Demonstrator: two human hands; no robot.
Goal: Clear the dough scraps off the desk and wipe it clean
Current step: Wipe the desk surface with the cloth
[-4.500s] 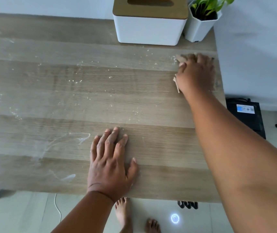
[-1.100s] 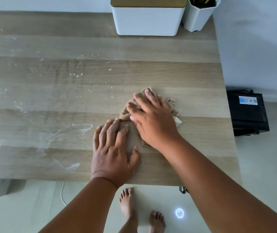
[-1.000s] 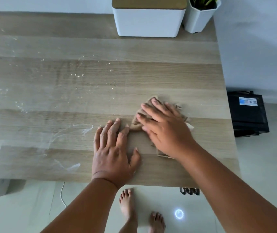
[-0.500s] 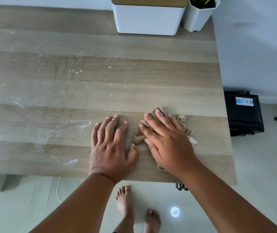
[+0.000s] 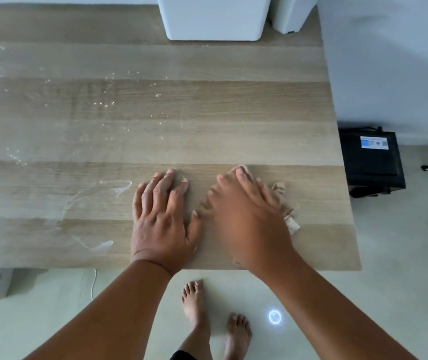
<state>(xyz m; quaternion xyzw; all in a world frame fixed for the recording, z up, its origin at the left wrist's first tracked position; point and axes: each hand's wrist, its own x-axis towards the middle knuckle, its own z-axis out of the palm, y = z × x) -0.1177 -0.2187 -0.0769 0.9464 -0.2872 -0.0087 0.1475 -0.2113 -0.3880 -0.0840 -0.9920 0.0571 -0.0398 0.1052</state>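
pressing cloth (image 5: 280,193) near desk (image 5: 311,250) edge

White box (image 5: 214,18), white pot (image 5: 294,13) at back; black box (image 5: 371,162) on floor.

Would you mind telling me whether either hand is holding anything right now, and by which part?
Nothing is gripped. The right hand presses flat on top of the cloth; the left hand rests flat on the desk.

Floury wooden desk (image 5: 233,120) under cloth (image 5: 280,201), hands, white box (image 5: 215,19).
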